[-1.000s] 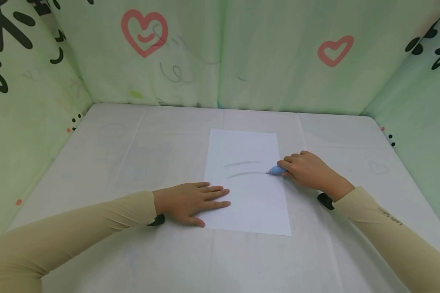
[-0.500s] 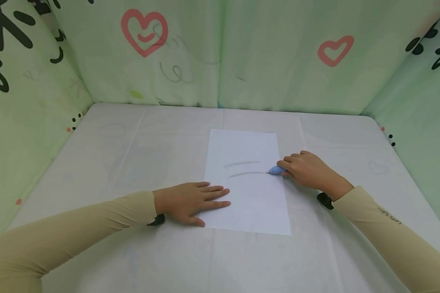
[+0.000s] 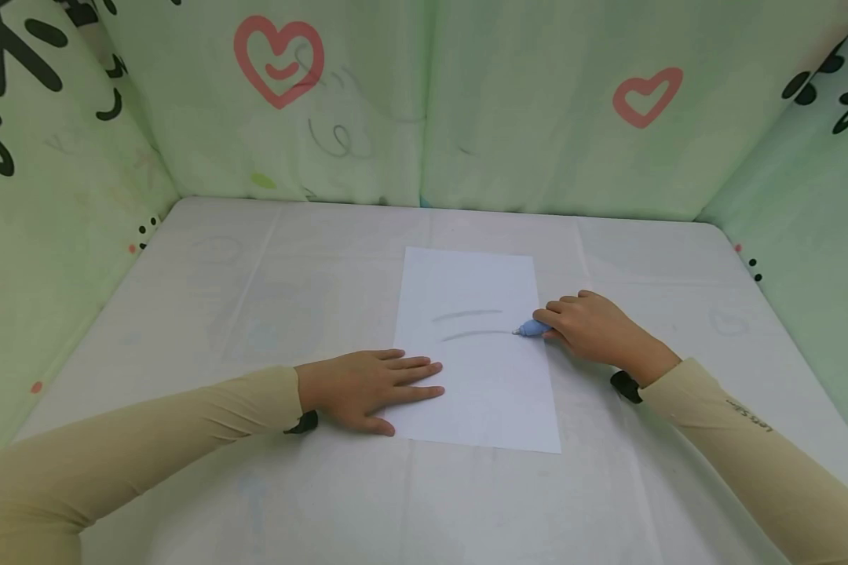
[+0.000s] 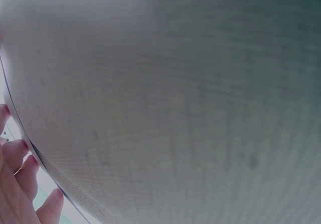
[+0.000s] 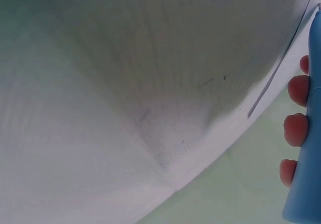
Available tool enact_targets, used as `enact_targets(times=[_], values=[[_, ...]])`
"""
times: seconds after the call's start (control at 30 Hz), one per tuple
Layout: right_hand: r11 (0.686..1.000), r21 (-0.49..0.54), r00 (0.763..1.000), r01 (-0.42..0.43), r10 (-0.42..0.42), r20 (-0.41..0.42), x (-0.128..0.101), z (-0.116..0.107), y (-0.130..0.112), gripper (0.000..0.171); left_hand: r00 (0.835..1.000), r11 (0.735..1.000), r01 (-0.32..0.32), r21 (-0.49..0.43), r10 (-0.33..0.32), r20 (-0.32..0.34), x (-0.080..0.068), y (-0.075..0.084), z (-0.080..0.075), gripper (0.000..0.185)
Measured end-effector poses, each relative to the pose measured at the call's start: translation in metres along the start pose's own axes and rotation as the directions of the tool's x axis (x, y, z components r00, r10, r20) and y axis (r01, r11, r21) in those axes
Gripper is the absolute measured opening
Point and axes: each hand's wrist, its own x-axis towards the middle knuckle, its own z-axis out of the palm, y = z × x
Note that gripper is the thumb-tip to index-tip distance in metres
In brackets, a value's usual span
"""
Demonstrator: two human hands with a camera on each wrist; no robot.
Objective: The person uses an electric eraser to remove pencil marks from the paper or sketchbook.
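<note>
A white sheet of paper (image 3: pixel 491 400) lies on the table with two grey curved lines (image 3: pixel 468 315) across its middle. My left hand (image 3: pixel 371 390) rests flat near the sheet's lower left edge, fingers spread onto the paper. At the right edge my right hand (image 3: pixel 593 329) grips a thick blue pen (image 3: pixel 533 329), its metal tip at the right end of the lower line. The right wrist view shows curled fingers (image 5: pixel 296 129) along the pen's blue barrel (image 5: pixel 312 133). In the left wrist view, only part of my left hand (image 4: pixel 12 196) shows at the lower left.
A white cloth (image 3: pixel 311 267) with faint prints covers the table. Green fabric walls (image 3: pixel 523 118) with hearts and black patterns enclose the back and both sides. A black wrist camera (image 3: pixel 626 387) sits under my right wrist, another camera (image 3: pixel 304 424) under my left.
</note>
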Motion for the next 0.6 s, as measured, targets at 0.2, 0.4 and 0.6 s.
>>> enact_targets(times=[0.2,0.4,0.6], values=[[1.0,-0.004,1.0,-0.008,0.008,0.014,0.0005,0.0024,0.0015,0.021,1.0,1.0,-0.001,-0.019,0.001,0.002,-0.0004,0.0008,-0.001,0.07],[1.0,0.001,1.0,-0.009,0.009,0.017,-0.0001,0.0018,0.0016,0.021,1.0,1.0,-0.006,-0.014,0.006,-0.002,-0.0003,0.0008,-0.0003,0.071],[1.0,0.006,1.0,0.001,-0.001,0.024,0.0007,0.0008,0.002,0.021,1.0,1.0,-0.003,-0.008,0.003,0.002,-0.0002,0.0004,-0.0008,0.07]])
